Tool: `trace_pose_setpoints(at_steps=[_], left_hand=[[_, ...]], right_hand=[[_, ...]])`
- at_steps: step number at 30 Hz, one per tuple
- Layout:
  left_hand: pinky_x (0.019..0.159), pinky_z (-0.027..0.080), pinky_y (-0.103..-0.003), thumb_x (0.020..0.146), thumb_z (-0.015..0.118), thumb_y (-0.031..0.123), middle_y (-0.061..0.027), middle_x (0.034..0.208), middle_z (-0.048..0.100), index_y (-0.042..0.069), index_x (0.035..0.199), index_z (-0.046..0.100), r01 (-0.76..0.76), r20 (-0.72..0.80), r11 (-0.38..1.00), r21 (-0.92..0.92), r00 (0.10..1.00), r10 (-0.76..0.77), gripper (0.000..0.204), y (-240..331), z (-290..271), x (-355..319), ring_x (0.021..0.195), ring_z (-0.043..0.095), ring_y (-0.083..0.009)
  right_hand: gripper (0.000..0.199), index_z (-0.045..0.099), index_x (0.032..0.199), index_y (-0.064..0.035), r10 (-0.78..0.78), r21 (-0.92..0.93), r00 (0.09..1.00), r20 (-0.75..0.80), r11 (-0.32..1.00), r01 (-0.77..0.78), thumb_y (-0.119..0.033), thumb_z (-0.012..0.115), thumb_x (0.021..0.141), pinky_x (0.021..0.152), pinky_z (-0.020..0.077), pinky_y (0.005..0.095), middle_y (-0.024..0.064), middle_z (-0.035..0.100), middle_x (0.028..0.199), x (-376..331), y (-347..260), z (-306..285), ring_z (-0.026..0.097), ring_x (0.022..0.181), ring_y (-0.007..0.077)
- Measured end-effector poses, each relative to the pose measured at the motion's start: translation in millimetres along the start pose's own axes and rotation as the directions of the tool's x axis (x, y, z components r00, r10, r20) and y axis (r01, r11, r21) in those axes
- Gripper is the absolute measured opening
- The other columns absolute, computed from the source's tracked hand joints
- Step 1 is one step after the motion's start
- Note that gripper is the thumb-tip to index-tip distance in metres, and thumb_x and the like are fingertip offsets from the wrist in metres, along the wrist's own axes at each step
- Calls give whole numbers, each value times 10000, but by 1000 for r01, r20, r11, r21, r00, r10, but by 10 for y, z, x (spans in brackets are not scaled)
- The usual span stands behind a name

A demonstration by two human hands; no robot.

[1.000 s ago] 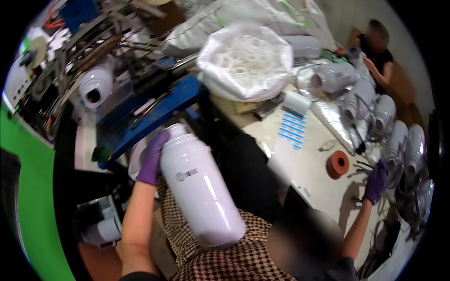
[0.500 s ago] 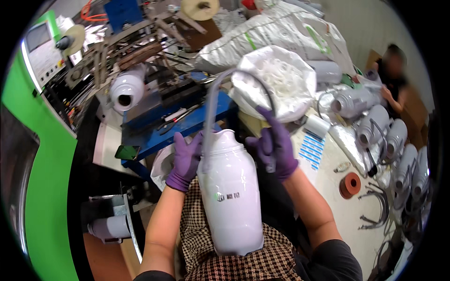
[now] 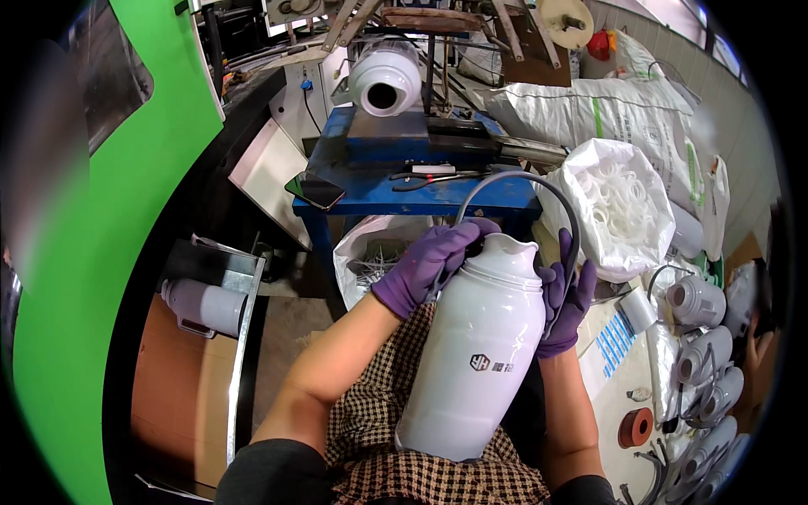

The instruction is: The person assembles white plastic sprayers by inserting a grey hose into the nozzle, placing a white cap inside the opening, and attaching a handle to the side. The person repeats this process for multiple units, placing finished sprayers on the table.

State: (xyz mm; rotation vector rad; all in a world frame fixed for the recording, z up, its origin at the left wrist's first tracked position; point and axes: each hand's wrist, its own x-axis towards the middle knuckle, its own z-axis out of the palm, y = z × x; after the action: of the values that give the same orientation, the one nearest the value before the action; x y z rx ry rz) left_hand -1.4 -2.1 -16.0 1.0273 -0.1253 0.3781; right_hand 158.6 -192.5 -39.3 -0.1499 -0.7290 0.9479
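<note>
A glossy pale lilac-grey flask body [image 3: 475, 370] leans in my lap against a checked cloth, its spouted mouth upward. Above the mouth arches a grey bow-shaped handle [image 3: 522, 175], with its ends coming down on either side of the neck. My left hand [image 3: 429, 268], in a purple glove, is closed around the handle's left end by the neck. At the right side of the neck, my gloved right hand [image 3: 568, 307] has its fingers closed about the other handle end. Both handle tips are mostly hidden by my fingers.
Ahead, a blue bench [image 3: 421, 198] bears a phone [image 3: 315, 191], pliers [image 3: 438, 179] and another flask [image 3: 385, 82]. A white sack of rings [image 3: 619, 194], a brown tape roll [image 3: 635, 427] and several flasks are at right. A flask [image 3: 206, 307] lies in a metal-edged chute at left.
The view has swung left. The flask leans more to the right at its top. My left hand has closed on the handle, and my right index finger no longer points up along it.
</note>
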Motion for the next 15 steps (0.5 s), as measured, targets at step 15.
trace_pose_setpoints(at_steps=[15], left_hand=[[1028,432,-377,1009,540,286,-135,1235,640,52,669,566,-460,-277,857,231,814,511,413,125,484,-326,1097,570,-184]], right_hand=[[797,260,1600,-101,373,-176,928,9,914,-366,-338,650,947,1215,300,433,143,369,1603,261,174,558,381,1463,297]])
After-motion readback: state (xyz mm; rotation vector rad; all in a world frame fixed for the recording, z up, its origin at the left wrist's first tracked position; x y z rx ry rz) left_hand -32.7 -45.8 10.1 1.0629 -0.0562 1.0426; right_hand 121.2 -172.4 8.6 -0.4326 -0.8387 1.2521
